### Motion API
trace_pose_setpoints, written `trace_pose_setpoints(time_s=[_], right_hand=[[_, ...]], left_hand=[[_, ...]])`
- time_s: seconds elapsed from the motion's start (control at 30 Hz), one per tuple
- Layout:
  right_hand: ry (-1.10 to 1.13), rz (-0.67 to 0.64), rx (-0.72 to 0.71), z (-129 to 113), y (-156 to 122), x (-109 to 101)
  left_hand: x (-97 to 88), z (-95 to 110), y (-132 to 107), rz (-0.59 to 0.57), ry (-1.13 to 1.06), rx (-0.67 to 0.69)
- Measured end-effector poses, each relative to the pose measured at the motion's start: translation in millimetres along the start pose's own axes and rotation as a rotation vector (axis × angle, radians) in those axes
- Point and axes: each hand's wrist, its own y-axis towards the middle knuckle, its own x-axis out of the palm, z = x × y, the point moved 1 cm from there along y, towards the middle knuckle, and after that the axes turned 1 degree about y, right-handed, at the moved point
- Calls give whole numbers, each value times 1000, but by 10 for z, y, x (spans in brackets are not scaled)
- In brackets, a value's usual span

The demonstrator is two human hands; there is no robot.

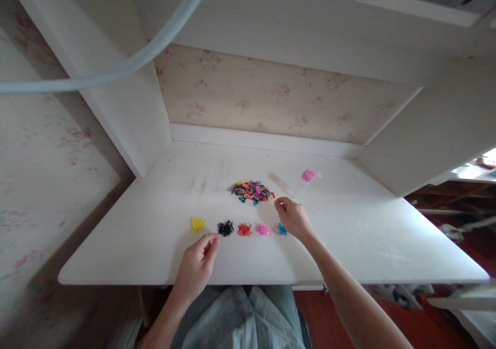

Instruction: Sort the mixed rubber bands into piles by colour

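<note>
A heap of mixed-colour small elastic bands (251, 191) lies mid-table. In front of it, sorted piles form a row: yellow bands (197, 224), black bands (226, 228), red bands (244, 229), pink bands (263, 229) and blue bands (282, 229). My left hand (197, 261) is beside the black pile, thumb and fingers pinched together; whether anything is between them is hidden. At the mixed heap's right edge, my right hand (293, 216) has its fingertips pinched, with a bit of yellow right at them. What it grips is too small to make out.
A pink-topped clear container (308, 175) lies behind my right hand on the white table (155, 235). White panels (267, 137) enclose the table's back and sides. A pale curved tube (155, 46) crosses the upper left, close to the camera.
</note>
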Motion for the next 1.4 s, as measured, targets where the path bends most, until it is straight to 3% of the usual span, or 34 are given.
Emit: trace_pose_setpoints(time_s=[0.13, 0.3, 0.5, 0.83, 1.4], right_hand=[[35, -64, -138, -548, -312, 98], [-46, -157, -270, -1224, -569, 334], [-158, -204, -346, -1629, -574, 601], [-217, -237, -339, -1781, -505, 775], [-203, -224, -374, -1661, -550, 637]], left_hand=[[-42, -72, -43, 42, -150, -36], [-58, -192, -150, 206, -334, -29], [-61, -175, -201, 275, -310, 13], [-27, -277, -195, 218, -299, 5], [-39, -208, -170, 237, -214, -26]])
